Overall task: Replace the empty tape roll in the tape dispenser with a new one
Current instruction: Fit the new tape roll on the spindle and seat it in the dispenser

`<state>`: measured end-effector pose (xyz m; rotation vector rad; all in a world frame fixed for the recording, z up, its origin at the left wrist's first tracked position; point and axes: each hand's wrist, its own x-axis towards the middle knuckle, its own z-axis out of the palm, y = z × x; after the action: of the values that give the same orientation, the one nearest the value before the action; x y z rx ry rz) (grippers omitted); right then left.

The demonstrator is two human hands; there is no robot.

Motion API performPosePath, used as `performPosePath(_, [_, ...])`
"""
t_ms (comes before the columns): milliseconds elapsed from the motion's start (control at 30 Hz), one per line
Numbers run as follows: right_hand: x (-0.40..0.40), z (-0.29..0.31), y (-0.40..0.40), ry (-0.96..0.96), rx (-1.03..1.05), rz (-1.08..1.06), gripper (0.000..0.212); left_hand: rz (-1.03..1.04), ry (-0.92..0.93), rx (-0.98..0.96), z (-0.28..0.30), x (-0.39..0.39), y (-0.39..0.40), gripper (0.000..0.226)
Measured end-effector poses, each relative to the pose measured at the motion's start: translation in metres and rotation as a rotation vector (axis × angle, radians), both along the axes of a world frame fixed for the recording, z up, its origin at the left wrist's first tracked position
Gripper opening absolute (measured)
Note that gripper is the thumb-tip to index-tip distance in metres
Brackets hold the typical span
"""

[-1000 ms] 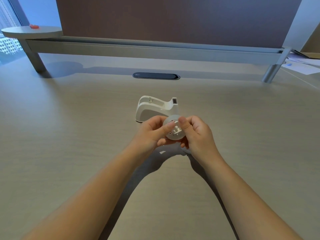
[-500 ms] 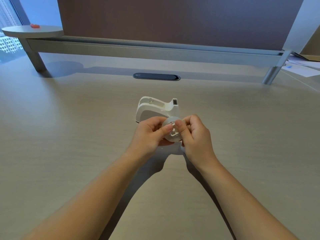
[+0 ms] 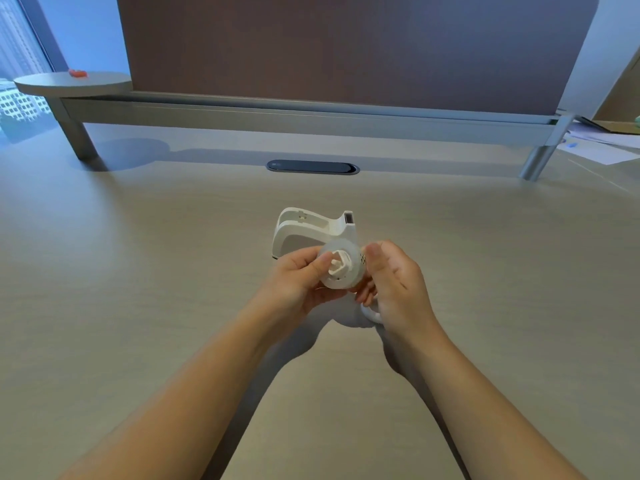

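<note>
A white tape dispenser stands on the desk with its roll cradle holding nothing. Just in front of it, my left hand grips a translucent tape roll with a white hub set in its centre; the left thumb lies across the roll's left face. My right hand cups the roll's right side, fingers beneath it and thumb beside its rim. A white ring peeks out below the right hand's lower fingers. Whether it lies on the desk or is held is hidden.
The pale wood desk spreads wide on all sides. A dark cable slot sits behind the dispenser. A raised shelf rail and partition panel close the back. Papers lie far right, and a small orange item rests on the round shelf end.
My right thumb has slid off the hub to the roll's right rim, uncovering the hub. The roll now tilts its face more toward me. The dispenser has not moved.
</note>
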<state>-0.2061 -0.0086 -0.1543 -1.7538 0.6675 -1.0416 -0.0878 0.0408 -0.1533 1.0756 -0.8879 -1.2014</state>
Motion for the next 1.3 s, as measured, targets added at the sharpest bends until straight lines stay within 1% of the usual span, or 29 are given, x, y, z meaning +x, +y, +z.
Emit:
performPosePath(67, [-0.003,-0.001,-0.001,-0.035,0.047,0.008,0.027,0.003,0.075,0.034,0.002,0.002,0.000,0.020])
performPosePath(133, [-0.006,-0.002,-0.004,-0.069,0.071,-0.013,0.023,0.035,0.148,0.086,0.004,0.004,0.001,0.019])
performPosePath(200, [-0.008,-0.002,-0.007,-0.054,0.038,-0.033,0.027,0.031,0.196,0.125,0.006,0.007,0.002,0.019])
performPosePath(267, [-0.009,-0.001,-0.007,-0.004,-0.015,-0.006,0.032,-0.003,0.224,0.151,0.007,0.009,0.004,0.020])
performPosePath(367, [-0.007,0.001,-0.003,0.092,-0.107,0.050,0.038,-0.046,0.217,0.171,0.006,0.008,0.004,0.022])
performPosePath(433, [-0.007,0.002,-0.001,0.106,-0.136,0.072,0.043,-0.055,0.201,0.174,0.006,0.006,0.003,0.024])
performPosePath(533, [-0.009,0.005,-0.001,0.087,-0.103,0.070,0.036,-0.025,0.166,0.184,0.007,0.006,0.002,0.030])
performPosePath(633, [-0.010,0.008,-0.002,0.124,-0.109,0.052,0.031,0.013,0.055,0.163,0.009,0.009,0.002,0.037])
performPosePath(700, [-0.010,0.008,-0.001,0.103,-0.066,0.050,0.030,0.058,-0.133,0.107,0.011,0.012,0.005,0.030])
performPosePath(767, [-0.008,0.009,0.001,0.077,-0.034,0.050,0.030,0.097,-0.381,0.036,0.013,0.014,0.008,0.016])
performPosePath(800, [-0.007,0.009,0.002,0.070,-0.029,0.047,0.029,0.108,-0.474,0.000,0.014,0.016,0.010,0.011])
performPosePath(900, [-0.004,0.011,0.002,0.060,-0.003,0.049,0.029,0.166,-0.689,-0.068,0.018,0.019,0.009,0.017])
performPosePath(967, [0.000,0.013,0.001,0.086,-0.009,0.044,0.026,0.204,-0.802,-0.081,0.022,0.021,0.007,0.012])
performPosePath(1033, [0.004,0.016,-0.004,0.148,-0.065,-0.001,0.017,0.243,-0.833,-0.089,0.024,0.027,0.003,0.008])
performPosePath(1100, [0.010,0.017,-0.012,0.214,-0.133,-0.081,0.025,0.324,-0.819,-0.098,0.025,0.037,-0.001,0.009])
performPosePath(1200, [0.020,0.018,-0.028,0.301,-0.222,-0.181,0.033,0.451,-0.789,-0.135,0.030,0.055,-0.010,0.022])
performPosePath(1300, [0.032,0.018,-0.044,0.404,-0.277,-0.229,0.037,0.471,-0.798,-0.117,0.036,0.071,-0.024,0.021])
